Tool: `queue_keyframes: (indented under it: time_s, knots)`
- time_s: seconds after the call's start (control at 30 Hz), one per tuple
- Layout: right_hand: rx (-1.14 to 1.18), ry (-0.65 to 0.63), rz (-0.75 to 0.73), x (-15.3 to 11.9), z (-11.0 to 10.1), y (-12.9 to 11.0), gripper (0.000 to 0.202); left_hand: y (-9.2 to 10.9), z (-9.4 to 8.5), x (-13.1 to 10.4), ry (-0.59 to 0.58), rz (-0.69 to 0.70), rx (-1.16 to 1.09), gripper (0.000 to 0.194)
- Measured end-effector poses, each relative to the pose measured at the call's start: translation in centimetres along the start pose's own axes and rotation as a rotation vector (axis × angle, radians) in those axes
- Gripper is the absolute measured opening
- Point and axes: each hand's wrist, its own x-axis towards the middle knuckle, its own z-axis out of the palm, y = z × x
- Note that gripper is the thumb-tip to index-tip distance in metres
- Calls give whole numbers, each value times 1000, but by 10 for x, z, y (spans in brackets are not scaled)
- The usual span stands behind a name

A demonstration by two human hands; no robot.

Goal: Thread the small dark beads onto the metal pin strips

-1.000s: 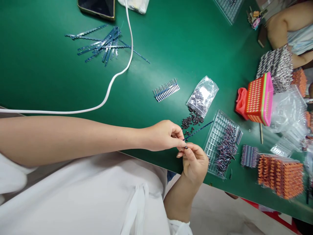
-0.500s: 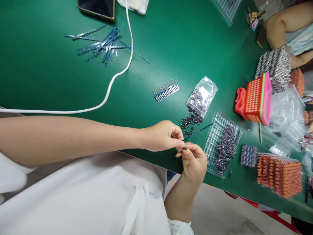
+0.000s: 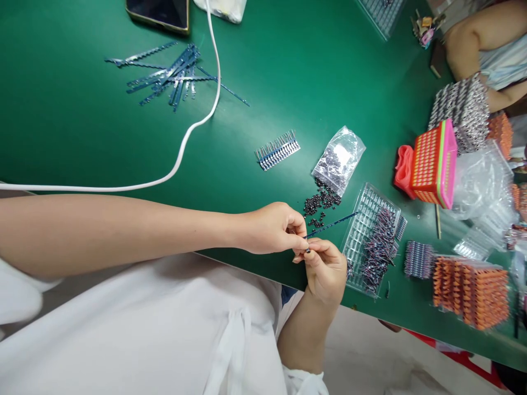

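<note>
My left hand reaches across from the left, its thumb and fingers pinched at one end of a thin blue metal strip. The strip's other end points right, over the edge of a clear plastic tray. My right hand comes up from below with its fingertips closed on a small dark piece, right beside the left fingertips. Whether this piece is joined to the strip I cannot tell. Just beyond the hands lies a scatter of small black parts, spilling from a clear plastic bag.
A pile of blue strips lies near a white cable and a phone. One strip set with pins rests mid-table. To the right are a red basket, orange stacked parts and another person's arm.
The whole view has shifted slightly. Both hands stay together in the same pinch, and the blue strip's free end has dipped a little.
</note>
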Motion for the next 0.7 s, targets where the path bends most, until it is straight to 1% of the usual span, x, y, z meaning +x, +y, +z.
queue_keyframes:
  time_s: [0.2,0.3,0.43,0.53,0.7]
  knots:
    - [6,-40,-13,0,0,0,4,1,-1,0,0,-12,12,17]
    - [2,-38,-3,0,0,1,5,1,0,1,-12,-12,4,17]
    - [-30,-10,5,0,-1,2,7,0,0,1,0,-9,35,18]
    - [-50,-3,17,-1,-1,3,10,0,1,1,-21,-12,5,17]
    - [-54,-10,1,-1,-2,4,7,-2,1,1,-27,-22,-30,16]
